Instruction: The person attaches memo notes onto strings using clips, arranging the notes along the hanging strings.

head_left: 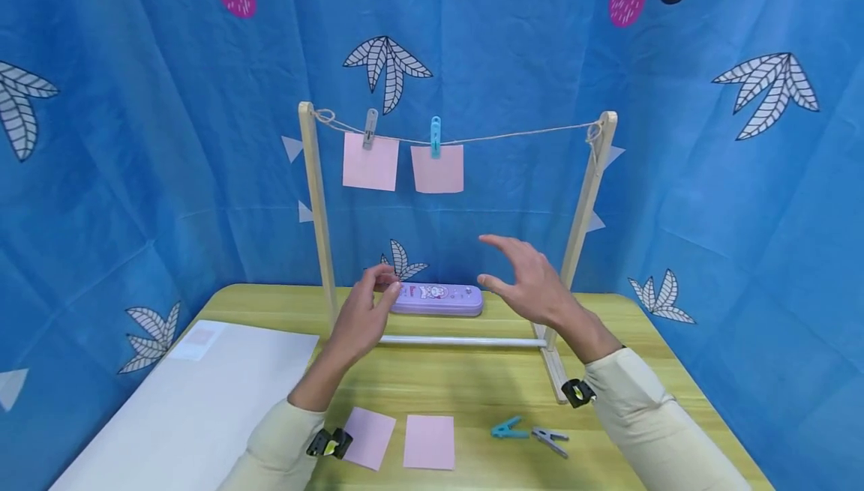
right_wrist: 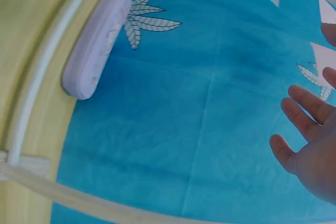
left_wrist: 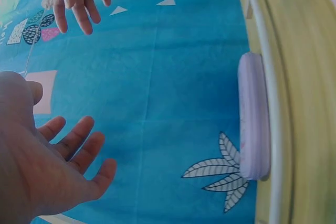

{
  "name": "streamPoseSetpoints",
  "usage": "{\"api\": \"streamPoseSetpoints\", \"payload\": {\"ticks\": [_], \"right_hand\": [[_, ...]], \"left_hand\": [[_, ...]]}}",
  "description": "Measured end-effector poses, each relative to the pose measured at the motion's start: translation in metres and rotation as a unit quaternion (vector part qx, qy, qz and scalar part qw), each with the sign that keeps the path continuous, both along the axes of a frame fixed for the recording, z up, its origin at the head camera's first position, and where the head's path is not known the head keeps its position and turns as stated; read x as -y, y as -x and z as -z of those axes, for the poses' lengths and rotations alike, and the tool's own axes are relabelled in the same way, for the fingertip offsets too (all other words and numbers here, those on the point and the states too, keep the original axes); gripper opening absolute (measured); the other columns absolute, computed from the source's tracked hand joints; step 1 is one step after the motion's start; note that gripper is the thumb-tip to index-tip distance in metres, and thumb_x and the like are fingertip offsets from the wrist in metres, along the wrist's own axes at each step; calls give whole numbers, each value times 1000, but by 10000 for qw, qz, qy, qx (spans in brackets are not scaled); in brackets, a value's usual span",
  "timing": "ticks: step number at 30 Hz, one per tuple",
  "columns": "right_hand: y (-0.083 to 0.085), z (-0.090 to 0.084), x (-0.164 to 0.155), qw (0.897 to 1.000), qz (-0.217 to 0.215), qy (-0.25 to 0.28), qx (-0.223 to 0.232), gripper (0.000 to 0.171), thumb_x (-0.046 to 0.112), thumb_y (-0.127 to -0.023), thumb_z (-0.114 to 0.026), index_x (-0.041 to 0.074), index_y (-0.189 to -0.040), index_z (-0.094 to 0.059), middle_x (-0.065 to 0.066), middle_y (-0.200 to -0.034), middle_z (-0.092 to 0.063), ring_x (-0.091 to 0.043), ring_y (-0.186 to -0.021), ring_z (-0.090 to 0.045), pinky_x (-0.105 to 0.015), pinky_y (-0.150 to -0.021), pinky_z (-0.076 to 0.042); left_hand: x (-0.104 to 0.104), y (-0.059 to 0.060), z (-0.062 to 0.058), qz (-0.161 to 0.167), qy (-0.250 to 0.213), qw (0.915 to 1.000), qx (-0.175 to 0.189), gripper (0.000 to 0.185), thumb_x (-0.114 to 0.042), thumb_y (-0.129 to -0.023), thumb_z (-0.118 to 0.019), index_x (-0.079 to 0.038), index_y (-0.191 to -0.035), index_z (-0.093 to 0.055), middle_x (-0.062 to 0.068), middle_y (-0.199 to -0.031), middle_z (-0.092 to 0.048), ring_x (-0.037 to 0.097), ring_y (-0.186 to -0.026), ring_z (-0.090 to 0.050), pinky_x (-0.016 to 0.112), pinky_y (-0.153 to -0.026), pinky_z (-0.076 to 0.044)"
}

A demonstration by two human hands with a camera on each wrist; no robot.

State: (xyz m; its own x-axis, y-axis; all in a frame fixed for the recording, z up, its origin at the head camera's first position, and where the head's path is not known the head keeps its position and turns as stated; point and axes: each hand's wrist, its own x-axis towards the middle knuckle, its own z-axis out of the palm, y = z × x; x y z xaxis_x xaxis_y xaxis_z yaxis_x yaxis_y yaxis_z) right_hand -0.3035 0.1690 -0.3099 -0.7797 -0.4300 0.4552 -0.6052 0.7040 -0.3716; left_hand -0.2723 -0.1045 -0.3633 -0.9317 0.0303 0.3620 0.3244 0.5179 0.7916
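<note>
Both hands are raised in front of a wooden frame with a string across its top. My left hand (head_left: 364, 311) holds nothing; its fingers bend loosely, and it overlaps the left end of a purple pencil case (head_left: 439, 300) in the head view. Farther right, my right hand (head_left: 529, 281) is empty too, thumb and fingers spread apart, near the right post (head_left: 586, 214). On the string (head_left: 513, 136) hang two pink paper squares, the left one (head_left: 370, 165) under a grey clothespin (head_left: 370, 128), the other (head_left: 439, 175) under a blue clothespin (head_left: 435, 137).
On the table's front lie two more pink squares, one (head_left: 368, 438) beside the left wrist and one (head_left: 429, 442) in the middle. A blue clothespin (head_left: 509, 429) and a grey clothespin (head_left: 550, 440) lie to their right. A white board (head_left: 223, 386) covers the left side. Behind hangs a blue curtain (head_left: 520, 49).
</note>
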Motion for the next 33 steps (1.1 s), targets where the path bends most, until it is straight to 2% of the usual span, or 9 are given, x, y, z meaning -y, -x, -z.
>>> {"api": "streamPoseSetpoints", "payload": {"ticks": [8,19,26,33], "right_hand": [[-9,29,-10,9998,-99,-28,168,58,37,-92,-61,22,-145,-42,-7,-149,-45,-34,-137,-40,-62,-108,-32],[-22,67,-24,9983,-67,43,579,60,41,-92,-62,23,-145,-41,-5,-147,-45,-32,-136,-42,-61,-105,-36],[-28,89,-29,9964,-6,70,844,64,41,-91,-64,22,-147,-39,-7,-141,-50,-29,-126,-51,-55,-97,-45],[-35,109,-33,9943,46,145,1057,62,39,-91,-65,21,-145,-41,-6,-137,-54,-29,-125,-53,-55,-97,-45]], "left_hand": [[3,-8,20,38,43,10000,-6,40,-31,-102,-47,-11,-137,-45,9,-128,-57,26,-116,-53,47,-97,-45],[7,-15,42,-49,192,9994,295,42,-33,-100,-50,-12,-136,-46,8,-129,-56,31,-121,-52,49,-99,-44],[13,-18,53,-37,227,9990,385,38,-29,-100,-51,-12,-134,-49,7,-126,-58,28,-118,-52,47,-97,-46],[15,-23,64,73,329,9966,754,43,-35,-98,-55,-16,-136,-47,2,-133,-55,28,-124,-51,48,-102,-42]]}}
